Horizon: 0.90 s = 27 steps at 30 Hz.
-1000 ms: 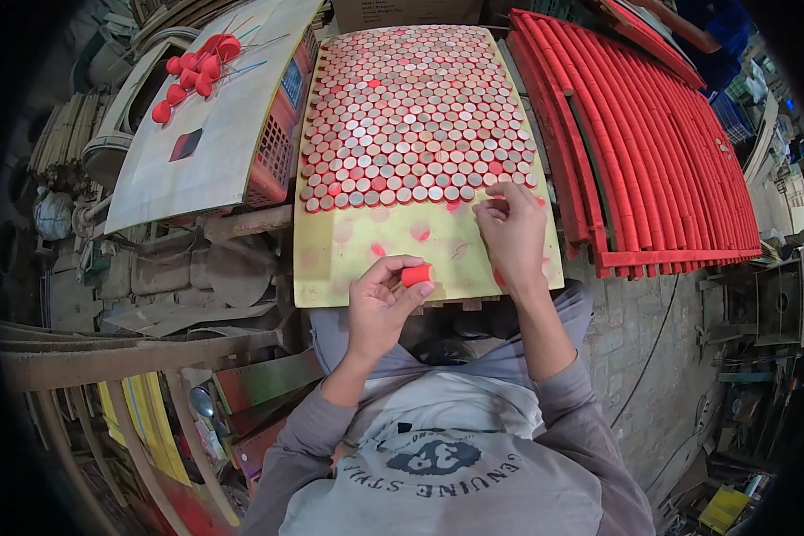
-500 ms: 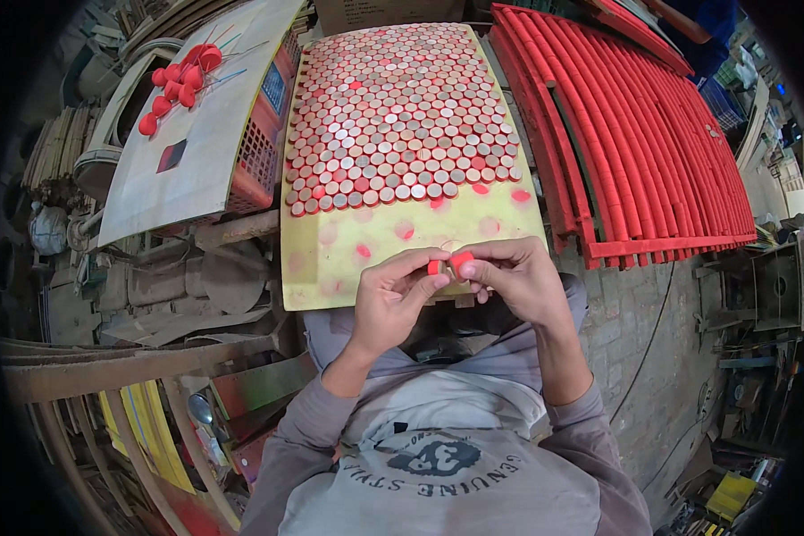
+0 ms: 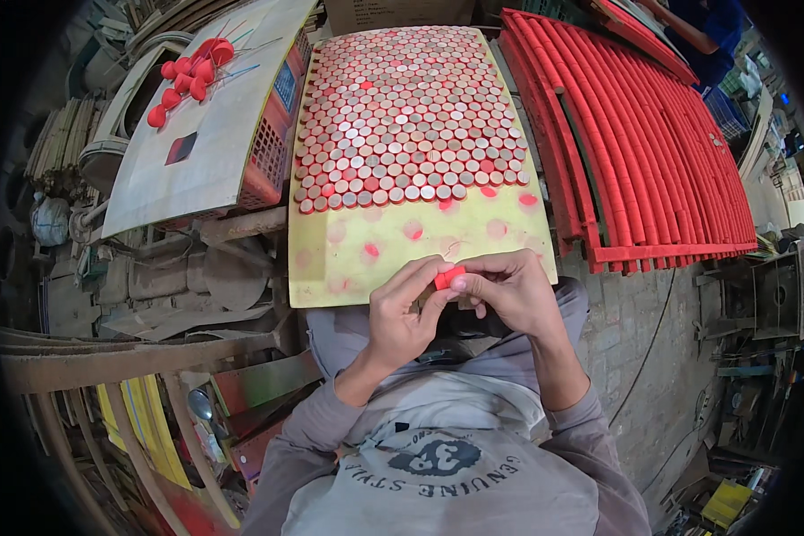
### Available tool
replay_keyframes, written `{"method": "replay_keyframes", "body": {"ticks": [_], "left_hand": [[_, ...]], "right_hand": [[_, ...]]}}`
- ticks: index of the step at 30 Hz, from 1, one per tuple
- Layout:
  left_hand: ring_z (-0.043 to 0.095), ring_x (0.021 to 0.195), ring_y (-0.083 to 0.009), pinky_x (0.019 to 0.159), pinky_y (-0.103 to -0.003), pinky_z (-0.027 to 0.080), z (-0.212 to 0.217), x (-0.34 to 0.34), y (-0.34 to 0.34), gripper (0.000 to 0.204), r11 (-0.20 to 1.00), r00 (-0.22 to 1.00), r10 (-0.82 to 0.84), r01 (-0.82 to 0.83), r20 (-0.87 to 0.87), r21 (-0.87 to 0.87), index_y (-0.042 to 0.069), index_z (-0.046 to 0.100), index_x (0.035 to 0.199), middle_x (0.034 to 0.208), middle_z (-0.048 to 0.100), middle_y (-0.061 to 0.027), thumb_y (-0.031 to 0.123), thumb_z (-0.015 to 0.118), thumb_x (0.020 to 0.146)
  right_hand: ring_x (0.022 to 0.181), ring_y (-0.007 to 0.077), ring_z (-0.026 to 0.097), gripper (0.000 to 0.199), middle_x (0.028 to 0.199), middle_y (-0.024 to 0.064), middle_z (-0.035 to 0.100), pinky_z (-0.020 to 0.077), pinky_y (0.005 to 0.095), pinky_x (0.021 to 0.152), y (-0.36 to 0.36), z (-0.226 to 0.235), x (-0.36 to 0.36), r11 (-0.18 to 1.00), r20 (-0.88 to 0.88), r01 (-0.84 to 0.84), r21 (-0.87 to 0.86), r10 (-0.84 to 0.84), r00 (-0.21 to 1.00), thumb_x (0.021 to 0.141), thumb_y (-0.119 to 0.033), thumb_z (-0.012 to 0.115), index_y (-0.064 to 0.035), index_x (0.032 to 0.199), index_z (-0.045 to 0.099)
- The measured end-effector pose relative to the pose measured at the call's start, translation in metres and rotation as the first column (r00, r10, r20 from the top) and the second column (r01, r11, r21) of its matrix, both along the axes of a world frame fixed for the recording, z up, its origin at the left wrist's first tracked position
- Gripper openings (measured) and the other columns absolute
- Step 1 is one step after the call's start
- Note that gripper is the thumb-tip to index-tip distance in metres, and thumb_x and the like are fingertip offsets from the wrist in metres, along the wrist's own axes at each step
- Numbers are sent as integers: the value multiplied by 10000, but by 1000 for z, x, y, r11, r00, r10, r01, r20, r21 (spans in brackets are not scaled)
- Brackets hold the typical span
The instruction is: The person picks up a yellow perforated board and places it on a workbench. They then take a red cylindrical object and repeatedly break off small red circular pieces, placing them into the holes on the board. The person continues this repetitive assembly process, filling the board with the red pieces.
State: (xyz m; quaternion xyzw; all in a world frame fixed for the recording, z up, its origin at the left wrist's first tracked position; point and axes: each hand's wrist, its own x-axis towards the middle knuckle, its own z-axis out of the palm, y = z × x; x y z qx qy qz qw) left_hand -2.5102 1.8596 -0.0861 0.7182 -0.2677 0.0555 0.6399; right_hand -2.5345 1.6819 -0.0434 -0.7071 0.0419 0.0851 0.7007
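head view: both hands met just below the near edge of the yellow board (image 3: 402, 259), over the person's lap. left hand (image 3: 400, 313) was curled, thumb & forefinger pinching the small red cap stack (image 3: 448, 276) from the left side. right hand (image 3: 509, 290) was curled too, fingertips (image 3: 460, 284) pinching the same red piece from the right, so both hands touched it at once, w/ the two hands' fingers touching each other around it. the red piece sat just in front of the board's near edge, well apart from the filled rows. the board lay tilted on the person's knees, its far two-thirds packed w/ rows of round red & silver-white discs (image 3: 402, 116); the near strip was bare yellow w/ a few pink-red stains & a couple of loose red discs (image 3: 527, 198) at the row edge. right of the board, touching or just beside it, lay a rack of long red tubes (image 3: 652, 143) side by side. left of it a pale sheet (image 3: 188, 179) lay over an orange mesh crate (image 3: 263, 161), w/ a cluster of red caps (image 3: 188, 71) at its far corner & a small dark square near the middle. top right, another person's blue sleeve (image 3: 706, 27) showed near the tubes. grey long-sleeve shirt (image 3: 438, 464) filled the lower frame. clutter of wood & metal scraps sat at left.
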Motion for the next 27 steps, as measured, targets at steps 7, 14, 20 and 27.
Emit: {"method": "replay_keyframes", "body": {"ticks": [7,14,20,27], "left_hand": [[627,866,-127,759,-250,517,-15,-11,3,252,992,988,92,-101,-122,-71,-86,641,1143,992,665,-98,23,674,918],[570,873,-82,783,-217,476,-18,-15,6,306,931,947,-13,-106,-321,-349,-79,613,1195,1018,623,-34,89,684,949],[617,876,-110,833,-253,507,-19,-24,12,304,918,928,-66,-88,-367,-387,-72,610,1219,979,657,-58,81,661,962],[603,965,-106,866,-241,491,-17,-17,22,327,923,905,-75,-96,-419,-372,-69,599,1230,1061,632,-53,58,686,941]], "right_hand": [[635,79,618,212,773,63,699,527,229,553,23,-14,-13,981,34,169,94,-173,984,890,-100,747,51,1038,734],[632,96,621,335,760,57,678,516,259,618,3,-14,22,836,396,393,-383,-235,887,800,-103,807,51,1078,704],[685,252,675,419,759,150,679,525,349,655,-19,-36,45,604,274,392,-694,-282,920,708,-84,824,35,1084,683],[753,254,693,323,862,142,699,538,358,668,-15,-48,59,608,399,531,-590,-352,847,735,-92,804,19,1012,682]]}}
